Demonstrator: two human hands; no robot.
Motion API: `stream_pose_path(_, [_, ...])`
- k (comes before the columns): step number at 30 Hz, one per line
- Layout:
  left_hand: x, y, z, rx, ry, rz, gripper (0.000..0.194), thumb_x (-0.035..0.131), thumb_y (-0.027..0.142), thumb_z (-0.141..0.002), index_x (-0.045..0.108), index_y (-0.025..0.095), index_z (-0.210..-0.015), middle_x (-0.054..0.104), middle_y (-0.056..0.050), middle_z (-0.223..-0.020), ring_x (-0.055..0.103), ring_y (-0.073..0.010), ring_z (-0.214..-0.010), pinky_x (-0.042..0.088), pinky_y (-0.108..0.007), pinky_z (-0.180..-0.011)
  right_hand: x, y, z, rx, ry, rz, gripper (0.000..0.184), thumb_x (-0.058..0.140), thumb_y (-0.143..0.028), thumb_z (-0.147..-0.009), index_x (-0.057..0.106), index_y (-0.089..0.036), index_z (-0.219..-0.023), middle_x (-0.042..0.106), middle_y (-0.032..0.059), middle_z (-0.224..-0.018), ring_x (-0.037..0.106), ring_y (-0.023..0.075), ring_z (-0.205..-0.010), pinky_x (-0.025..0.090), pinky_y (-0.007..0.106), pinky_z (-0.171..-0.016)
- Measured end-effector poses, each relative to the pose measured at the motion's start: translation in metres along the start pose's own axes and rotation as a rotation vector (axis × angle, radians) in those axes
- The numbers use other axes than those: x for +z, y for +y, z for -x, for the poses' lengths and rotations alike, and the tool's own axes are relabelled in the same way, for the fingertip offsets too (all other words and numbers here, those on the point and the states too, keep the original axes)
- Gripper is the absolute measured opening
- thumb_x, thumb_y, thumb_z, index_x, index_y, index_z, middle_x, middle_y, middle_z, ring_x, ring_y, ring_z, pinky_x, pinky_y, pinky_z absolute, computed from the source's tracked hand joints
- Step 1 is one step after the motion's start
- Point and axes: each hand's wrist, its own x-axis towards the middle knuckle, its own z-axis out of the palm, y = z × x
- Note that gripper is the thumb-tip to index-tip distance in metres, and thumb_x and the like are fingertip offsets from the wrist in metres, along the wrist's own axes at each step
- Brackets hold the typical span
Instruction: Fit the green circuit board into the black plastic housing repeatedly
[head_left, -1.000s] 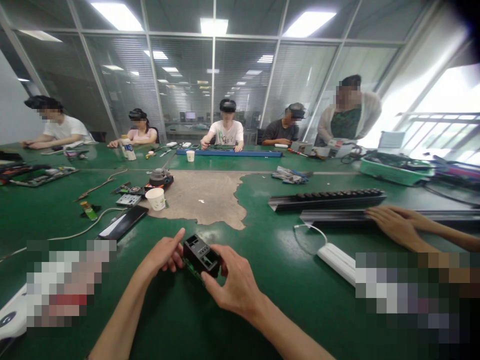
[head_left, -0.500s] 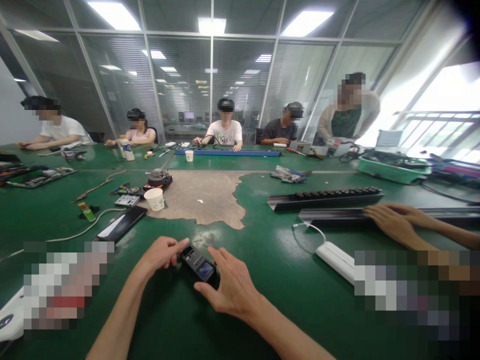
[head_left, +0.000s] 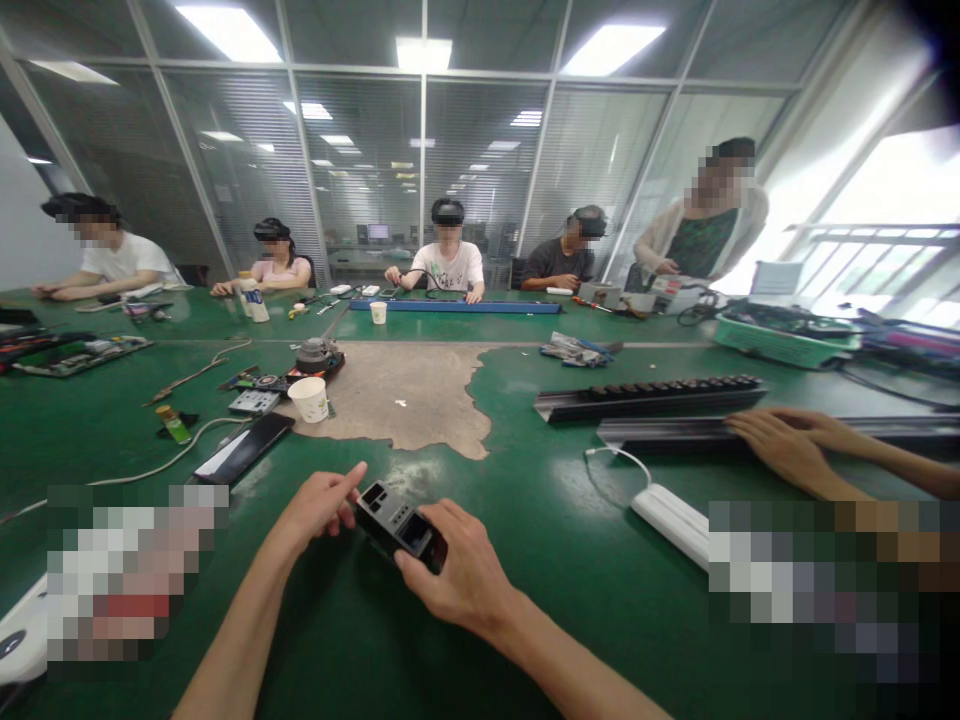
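Observation:
A small black handheld device (head_left: 390, 520) with a little screen and a few buttons is tilted up above the green table in front of me. My right hand (head_left: 461, 555) grips its near end, thumb on one side and fingers on the other. At the far-left end of the device is my left hand (head_left: 324, 508), one digit stretched out and the others loosely bent. The left fingertips are close beside the device's edge; whether they touch it I cannot tell. The device's underside and its right end are hidden.
A paper cup (head_left: 309, 400) and a dark phone (head_left: 244, 447) lie to the left. Right are metal rails (head_left: 652, 395), a white power strip (head_left: 670, 525) and another person's hands (head_left: 795, 450). Several people sit or stand across the table; a green basket (head_left: 787, 340) stands far right.
The device has been tilted up and its face now catches light. My right hand has closed around its near end. My left hand's outstretched digit has come off the device's top.

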Motion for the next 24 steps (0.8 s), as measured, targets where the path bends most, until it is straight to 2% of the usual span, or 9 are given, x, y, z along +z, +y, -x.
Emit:
stream_pose_path(5, [-0.001, 0.0, 0.0, -0.009, -0.001, 0.063, 0.088, 0.033, 0.093, -0.067, 0.066, 0.012, -0.078, 0.065, -0.007, -0.056, 0.049, -0.0129, -0.039, 0.023, -0.022, -0.039, -0.015, 0.009, -0.012, 0.072, 0.172, -0.13, 0.024, 0.06, -0.035, -0.083, 0.062, -0.02, -0.102, 0.061, 0.0034, -0.085, 0.055, 0.0157, -0.07, 0.045, 0.027, -0.063])
stream_pose_path(9, [0.0, 0.001, 0.001, -0.04, -0.027, 0.033, 0.089, 0.034, 0.094, -0.066, 0.067, 0.011, -0.078, 0.066, -0.008, -0.057, 0.05, -0.013, -0.039, 0.023, -0.022, -0.039, -0.016, 0.03, -0.019, 0.164, 0.259, -0.033, 0.028, 0.061, -0.033, -0.083, 0.063, -0.018, -0.106, 0.063, 0.0058, -0.093, 0.058, 0.0179, -0.079, 0.047, 0.03, -0.071])
stream_pose_path(14, [0.002, 0.002, 0.004, -0.039, -0.065, -0.02, 0.087, 0.041, 0.091, -0.067, 0.066, 0.01, -0.085, 0.068, -0.01, -0.061, 0.05, -0.0128, -0.04, 0.023, -0.022, -0.038, -0.004, 0.05, -0.019, 0.241, 0.177, 0.072, 0.031, 0.063, -0.035, -0.082, 0.064, -0.019, -0.108, 0.062, 0.0068, -0.099, 0.059, 0.0205, -0.088, 0.048, 0.033, -0.079])
stream_pose_path(21, [0.001, 0.004, 0.007, -0.031, -0.1, -0.046, 0.085, 0.045, 0.091, -0.065, 0.065, 0.011, -0.088, 0.071, -0.012, -0.067, 0.052, -0.0128, -0.041, 0.021, -0.022, -0.039, 0.002, 0.055, -0.017, 0.285, 0.102, 0.143, 0.035, 0.062, -0.037, -0.083, 0.062, -0.019, -0.113, 0.061, 0.008, -0.101, 0.06, 0.0222, -0.092, 0.048, 0.035, -0.083])
stream_pose_path(24, [0.001, 0.004, 0.008, -0.02, -0.129, -0.024, 0.083, 0.046, 0.089, -0.066, 0.065, 0.012, -0.089, 0.071, -0.012, -0.068, 0.054, -0.0135, -0.042, 0.022, -0.022, -0.039, 0.001, 0.055, -0.016, 0.308, 0.078, 0.187, 0.046, 0.066, -0.041, -0.081, 0.058, -0.019, -0.12, 0.06, 0.01, -0.108, 0.06, 0.0243, -0.098, 0.048, 0.036, -0.086])
